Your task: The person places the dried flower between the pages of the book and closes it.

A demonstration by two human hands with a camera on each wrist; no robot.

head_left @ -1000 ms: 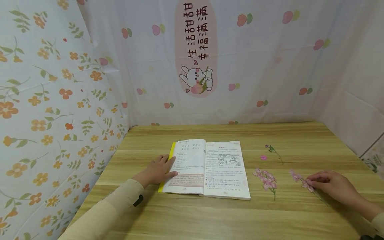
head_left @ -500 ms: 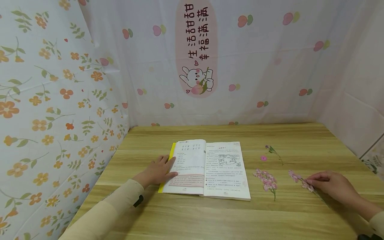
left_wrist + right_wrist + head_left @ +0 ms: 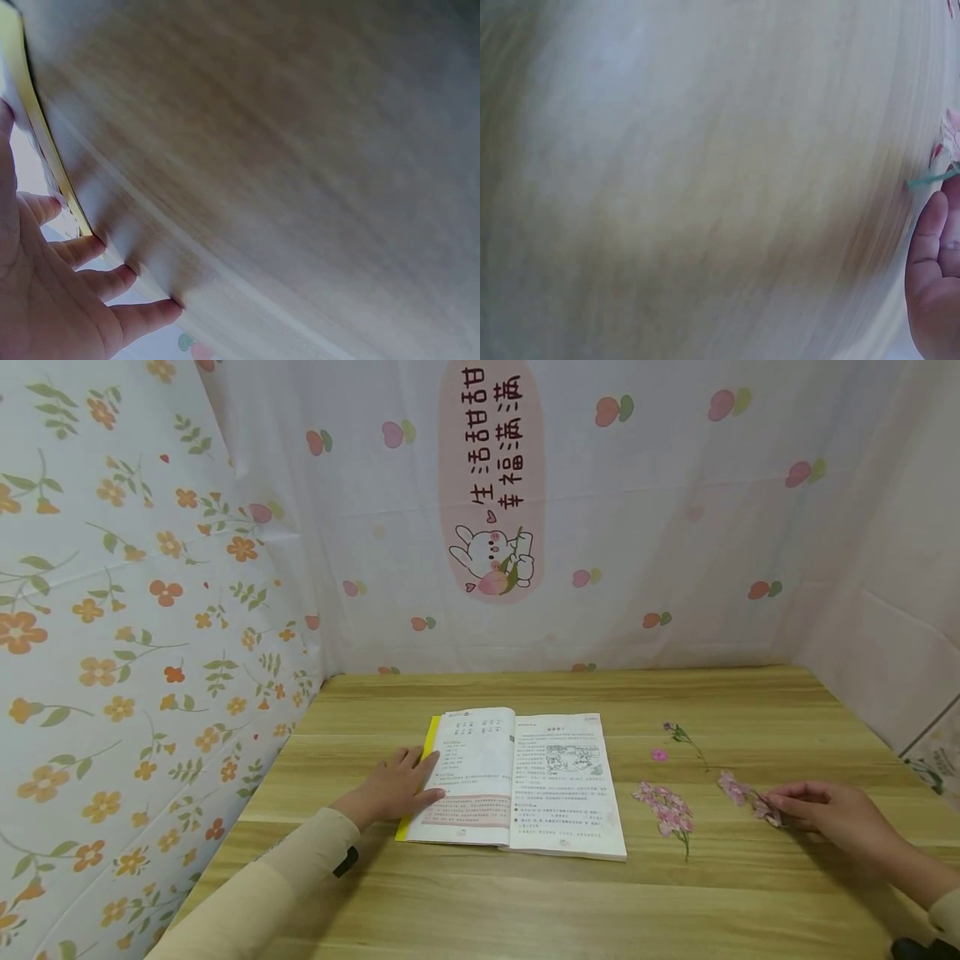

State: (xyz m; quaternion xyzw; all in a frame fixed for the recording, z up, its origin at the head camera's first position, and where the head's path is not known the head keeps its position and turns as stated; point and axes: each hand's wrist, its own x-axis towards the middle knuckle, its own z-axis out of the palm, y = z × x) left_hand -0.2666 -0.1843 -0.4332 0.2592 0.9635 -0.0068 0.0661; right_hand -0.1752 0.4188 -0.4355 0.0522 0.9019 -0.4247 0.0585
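Observation:
An open book [image 3: 562,793] with a yellow cover edge lies on the wooden table. My left hand [image 3: 401,783] rests at its left side, thumb on the page and the other fingers spread past the edge; in the left wrist view, fingertips [image 3: 169,309] touch the tabletop. To the right, my right hand [image 3: 832,818] pinches a sprig of pale pink flowers [image 3: 735,789] between thumb and fingers, low over the table. A bit of its green stem [image 3: 930,180] shows by the thumb in the right wrist view.
A fuller pink flower sprig [image 3: 667,810] lies just right of the book. Behind it are a single small pink flower [image 3: 659,754] and a thin-stemmed purple flower [image 3: 682,735]. Patterned cloth [image 3: 360,527] hangs behind and at the left.
The pink sprig in my right hand has shifted slightly left and away from me, and its stem no longer trails toward the lower right. My left hand and the book stay put.

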